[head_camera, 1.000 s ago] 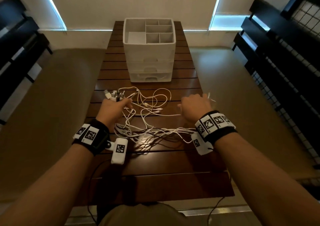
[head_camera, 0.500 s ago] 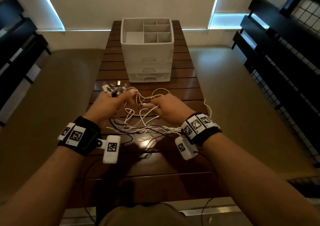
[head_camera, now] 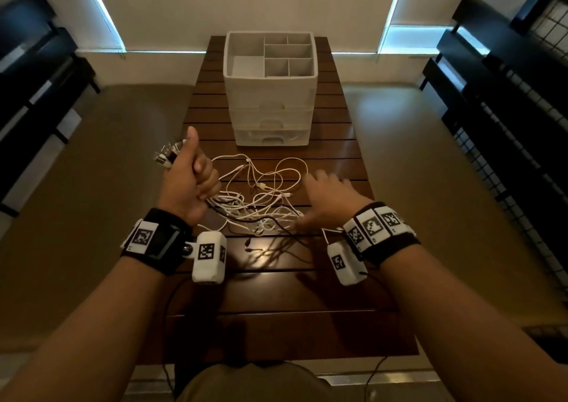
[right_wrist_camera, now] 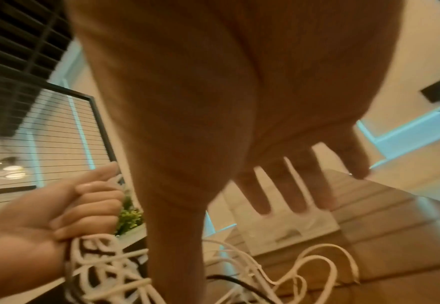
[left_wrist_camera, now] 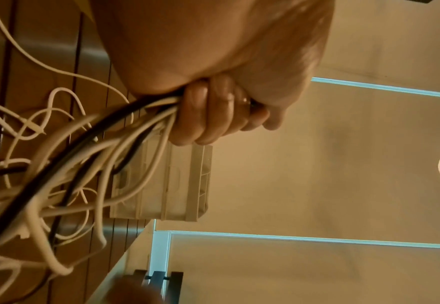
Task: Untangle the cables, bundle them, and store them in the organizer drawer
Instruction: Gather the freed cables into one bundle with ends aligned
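Note:
A tangle of white and black cables lies on the slatted wooden table. My left hand is raised at the table's left edge and grips a bunch of these cables in a fist, thumb up, with the plug ends sticking out above. My right hand hovers over the right side of the tangle with fingers spread and nothing held. The white organizer stands at the far end of the table, its drawers closed.
Open compartments top the organizer. Black shelving stands on the right and dark furniture on the left. Bare floor flanks the narrow table. The wrist cameras' own thin black leads hang off the near edge.
My left hand has lifted and turned thumb-up with the cable ends. My right hand has let go of the strands, opened, and moved right over the tangle.

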`<state>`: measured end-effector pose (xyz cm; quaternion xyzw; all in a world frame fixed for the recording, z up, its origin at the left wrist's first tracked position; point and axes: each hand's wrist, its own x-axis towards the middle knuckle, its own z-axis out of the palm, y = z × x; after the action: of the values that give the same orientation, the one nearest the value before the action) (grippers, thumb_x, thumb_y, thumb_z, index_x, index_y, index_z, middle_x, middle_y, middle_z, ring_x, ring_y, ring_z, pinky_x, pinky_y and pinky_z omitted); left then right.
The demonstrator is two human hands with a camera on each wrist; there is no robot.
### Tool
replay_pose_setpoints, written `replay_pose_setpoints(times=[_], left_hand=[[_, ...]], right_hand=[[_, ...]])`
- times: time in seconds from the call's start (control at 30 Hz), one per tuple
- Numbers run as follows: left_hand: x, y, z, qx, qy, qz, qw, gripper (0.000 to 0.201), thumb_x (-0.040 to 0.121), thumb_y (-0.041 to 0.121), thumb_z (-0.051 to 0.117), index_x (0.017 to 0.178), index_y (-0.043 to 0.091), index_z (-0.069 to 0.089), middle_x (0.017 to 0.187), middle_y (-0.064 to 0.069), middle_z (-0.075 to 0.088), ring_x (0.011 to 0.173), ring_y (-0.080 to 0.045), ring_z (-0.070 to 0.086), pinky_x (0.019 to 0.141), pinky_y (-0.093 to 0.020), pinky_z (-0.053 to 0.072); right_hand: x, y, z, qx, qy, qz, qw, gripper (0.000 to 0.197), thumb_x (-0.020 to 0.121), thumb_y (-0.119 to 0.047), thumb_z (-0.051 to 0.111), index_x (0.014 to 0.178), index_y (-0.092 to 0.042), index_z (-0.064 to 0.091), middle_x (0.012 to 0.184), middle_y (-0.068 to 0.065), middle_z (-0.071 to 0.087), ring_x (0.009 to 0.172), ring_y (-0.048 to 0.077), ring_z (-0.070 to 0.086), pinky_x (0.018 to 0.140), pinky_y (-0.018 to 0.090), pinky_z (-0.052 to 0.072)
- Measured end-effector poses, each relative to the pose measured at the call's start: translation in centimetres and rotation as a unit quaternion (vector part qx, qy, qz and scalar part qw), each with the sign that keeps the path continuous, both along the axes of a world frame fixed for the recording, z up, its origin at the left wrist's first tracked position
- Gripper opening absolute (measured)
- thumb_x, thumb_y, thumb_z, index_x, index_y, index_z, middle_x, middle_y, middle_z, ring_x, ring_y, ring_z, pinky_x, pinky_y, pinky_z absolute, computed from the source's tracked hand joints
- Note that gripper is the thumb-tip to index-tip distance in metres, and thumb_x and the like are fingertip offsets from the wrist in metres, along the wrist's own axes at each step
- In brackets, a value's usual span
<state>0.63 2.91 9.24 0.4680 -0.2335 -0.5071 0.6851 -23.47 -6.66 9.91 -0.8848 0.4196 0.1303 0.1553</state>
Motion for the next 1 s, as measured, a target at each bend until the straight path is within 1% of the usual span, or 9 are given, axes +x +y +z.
replay_pose_setpoints(times=[0.13,0.23,0.33,0.5,0.67,0.77,0.87,0.93,1.0], left_hand=[[-1.5,0.0,0.6,-0.035,0.027,-0.039,0.998,0.062,0.107,0.053,0.049,0.057,0.021,0.031,0.045,0.007,0.022,0.034,-0.008,0.020,0.035,-0.021,0.020],[-2.1,0.2,1.0,-0.063,0.065,-0.070,0.993,0.062,0.107,0.050,0.051,0.057,0.021,0.029,0.044,0.007,0.022,0.034,-0.008,0.021,0.035,-0.021,0.023],[-1.6,0.8,1.1,-0.055,0.067,-0.082,0.993,0.062,0.107,0.044,0.053,0.057,0.022,0.022,0.043,0.007,0.020,0.034,-0.008,0.019,0.038,-0.023,0.020],[-0.5,2.0,0.7,-0.001,0.032,-0.071,0.997,0.056,0.103,0.032,0.057,0.055,0.023,0.032,0.042,0.007,0.022,0.036,-0.010,0.018,0.047,-0.030,0.014],[-1.4,1.5,-1.3,0.076,0.050,-0.021,0.996,0.058,0.103,0.022,0.058,0.049,0.027,0.036,0.044,0.009,0.019,0.034,-0.007,0.016,0.038,-0.023,0.012],[-0.6,1.7,-3.2,0.113,0.072,-0.003,0.991,0.059,0.102,0.020,0.060,0.046,0.025,0.043,0.043,0.010,0.019,0.033,-0.006,0.016,0.037,-0.021,0.010],[0.6,2.3,-5.2,0.134,0.107,-0.014,0.985,0.056,0.101,0.021,0.061,0.050,0.025,0.039,0.043,0.010,0.017,0.032,-0.006,0.015,0.034,-0.018,0.012],[1.1,2.8,-6.2,0.147,0.108,-0.021,0.983,0.058,0.101,0.022,0.060,0.048,0.025,0.038,0.042,0.009,0.017,0.032,-0.007,0.015,0.034,-0.018,0.012],[1.4,3.2,-6.7,0.161,0.098,-0.023,0.982,0.059,0.102,0.022,0.059,0.045,0.023,0.043,0.042,0.010,0.018,0.032,-0.007,0.015,0.037,-0.020,0.010]], right_hand=[[4.5,2.5,0.1,0.065,-0.260,0.091,0.959,0.096,0.078,-0.053,0.085,0.155,-0.021,0.036,0.152,0.004,0.045,0.137,0.020,0.045,0.113,0.038,0.043],[7.3,4.5,-2.1,0.121,-0.326,0.103,0.932,0.057,0.085,-0.037,0.083,0.130,-0.015,0.055,0.112,0.004,0.070,0.094,0.017,0.067,0.082,0.036,0.056],[7.3,3.8,-3.4,0.080,-0.333,0.089,0.935,0.014,0.095,-0.028,0.072,0.104,-0.017,0.072,0.082,-0.001,0.070,0.069,0.013,0.061,0.066,0.031,0.047],[4.2,1.7,-5.1,-0.074,-0.173,0.086,0.978,0.025,0.099,-0.045,0.061,0.096,-0.023,0.072,0.080,-0.002,0.067,0.079,0.022,0.062,0.069,0.034,0.050],[4.8,3.5,-7.2,0.089,-0.116,0.079,0.986,0.040,0.104,-0.048,0.056,0.086,-0.015,0.069,0.072,-0.001,0.058,0.062,0.015,0.052,0.064,0.034,0.047],[5.1,3.8,-8.4,0.166,-0.123,0.073,0.976,0.050,0.095,-0.063,0.063,0.086,-0.015,0.074,0.071,0.000,0.064,0.056,0.011,0.053,0.057,0.031,0.042],[5.3,2.1,-7.6,0.303,-0.147,0.050,0.940,0.056,0.085,-0.078,0.061,0.101,-0.025,0.071,0.092,-0.002,0.073,0.079,0.014,0.068,0.075,0.031,0.055],[5.7,-0.7,-6.9,0.292,-0.228,-0.016,0.929,0.055,0.088,-0.076,0.058,0.104,-0.025,0.070,0.099,0.003,0.072,0.087,0.015,0.068,0.082,0.034,0.055],[6.5,-4.2,-6.9,0.183,-0.298,-0.104,0.931,0.040,0.098,-0.057,0.059,0.101,-0.019,0.070,0.093,0.004,0.070,0.082,0.014,0.066,0.076,0.032,0.053]])
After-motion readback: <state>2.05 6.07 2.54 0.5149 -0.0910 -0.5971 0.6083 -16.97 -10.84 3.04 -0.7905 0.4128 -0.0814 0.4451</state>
